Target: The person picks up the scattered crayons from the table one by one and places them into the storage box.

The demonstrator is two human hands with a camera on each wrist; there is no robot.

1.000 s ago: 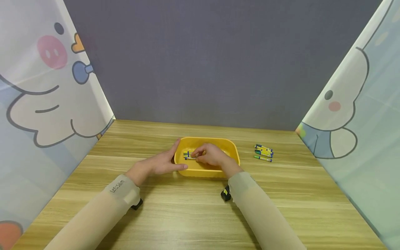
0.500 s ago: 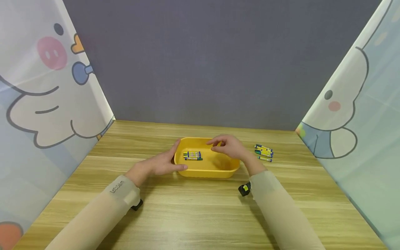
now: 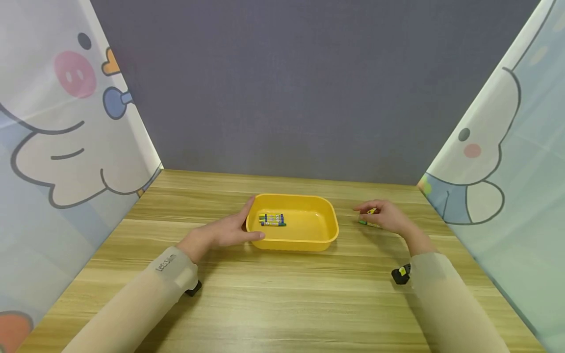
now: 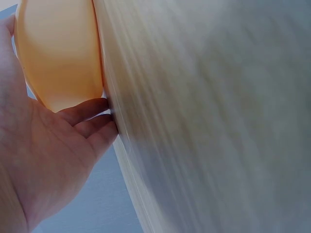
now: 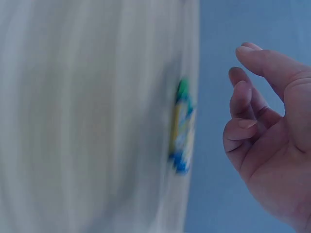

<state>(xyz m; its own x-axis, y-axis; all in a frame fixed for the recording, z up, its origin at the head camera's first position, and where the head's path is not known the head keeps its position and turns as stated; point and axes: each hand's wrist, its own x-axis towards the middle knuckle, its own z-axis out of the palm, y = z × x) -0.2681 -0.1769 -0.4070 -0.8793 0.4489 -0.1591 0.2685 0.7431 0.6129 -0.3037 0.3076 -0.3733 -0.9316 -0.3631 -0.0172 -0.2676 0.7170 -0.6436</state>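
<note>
1. At the left, the left hand (image 3: 227, 231) is spread around the left end of a rounded, rectangular yellow plastic tray (image 3: 300, 245), thumb at the near rim and fingers against the outer wall. Its place is unchanged, which should keep the tray steady on the wood-grained counter (image 3: 273, 294).

2. Inside the tray, toward its left end, short crayons in yellow and blue wrappers (image 3: 272, 220) lie side by side, their lengths running left to right. The nearest, dark green tip facing right, is no longer covered by fingers; it appears released and lined up with the others.

3. Right of the tray, the right hand (image 3: 388, 218) has moved from over the tray to the loose yellow-and-blue crayons with green tips (image 3: 371, 225) on the counter, partly hiding them. Its fingers are loosely bent, thumb apart, pinching nothing visible; whether any fingertip touches a crayon I cannot tell.

4. The work thus seems to have shifted from the row in the tray to this right-hand group, blurred in the right wrist view.
</note>
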